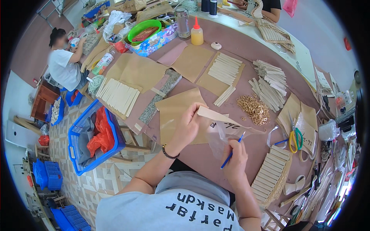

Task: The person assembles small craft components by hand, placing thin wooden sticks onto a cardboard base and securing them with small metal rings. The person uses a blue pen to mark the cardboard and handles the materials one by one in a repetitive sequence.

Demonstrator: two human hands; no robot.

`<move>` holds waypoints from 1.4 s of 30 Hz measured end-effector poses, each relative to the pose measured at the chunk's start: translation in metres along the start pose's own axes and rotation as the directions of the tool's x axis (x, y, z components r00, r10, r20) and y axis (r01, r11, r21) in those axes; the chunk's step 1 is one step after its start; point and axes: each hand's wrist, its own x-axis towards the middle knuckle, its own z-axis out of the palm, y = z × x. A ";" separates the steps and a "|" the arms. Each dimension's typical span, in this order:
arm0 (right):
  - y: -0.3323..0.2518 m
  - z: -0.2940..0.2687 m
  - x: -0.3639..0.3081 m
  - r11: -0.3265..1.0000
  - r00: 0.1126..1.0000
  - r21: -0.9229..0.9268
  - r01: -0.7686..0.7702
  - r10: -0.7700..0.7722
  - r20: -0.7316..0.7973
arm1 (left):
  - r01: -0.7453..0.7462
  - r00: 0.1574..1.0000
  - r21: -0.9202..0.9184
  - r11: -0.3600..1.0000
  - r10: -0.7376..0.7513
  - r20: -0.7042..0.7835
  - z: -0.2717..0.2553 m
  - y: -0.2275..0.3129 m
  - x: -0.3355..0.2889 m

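Note:
My left hand (191,122) is closed on a folded piece of brown paper (214,115) with dark handwriting, held above the table. From the paper hangs a crumpled clear plastic bag (216,140). My right hand (236,156) grips a slim blue pen (227,159), its pale tip pointing up near the paper's lower edge. Whether the right fingers also touch the bag cannot be made out. Under the left hand lies a brown paper sheet (169,111). Right of the hands are a heap of gold-coloured metal rings (252,109) and scissors (295,134) with yellow and green handles.
Cream strips (117,96) lie on paper at left, more strips (225,68) farther back. Strip-covered pieces (271,169) sit at right. A glue bottle (197,34) and flowered box (154,44) stand at the back. A blue basket (94,138) is lower left; other people work beyond.

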 end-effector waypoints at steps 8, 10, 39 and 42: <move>-0.001 0.021 -0.002 0.997 1.000 0.071 -0.006 0.004 0.024 | -0.168 0.977 0.415 0.894 0.208 -0.053 0.023 0.011 -0.005; -0.004 0.023 0.000 0.997 1.000 0.075 -0.001 0.000 0.018 | -0.297 0.936 0.466 0.833 0.351 -0.032 0.026 0.013 -0.001; -0.007 0.019 -0.005 0.976 0.990 0.216 -0.014 0.045 -0.136 | -0.225 0.974 0.375 0.899 0.211 0.078 0.030 0.023 -0.003; -0.005 0.014 -0.013 0.946 0.982 0.300 -0.125 0.161 -0.098 | -0.218 0.972 0.359 0.908 0.234 -0.004 0.015 0.017 0.007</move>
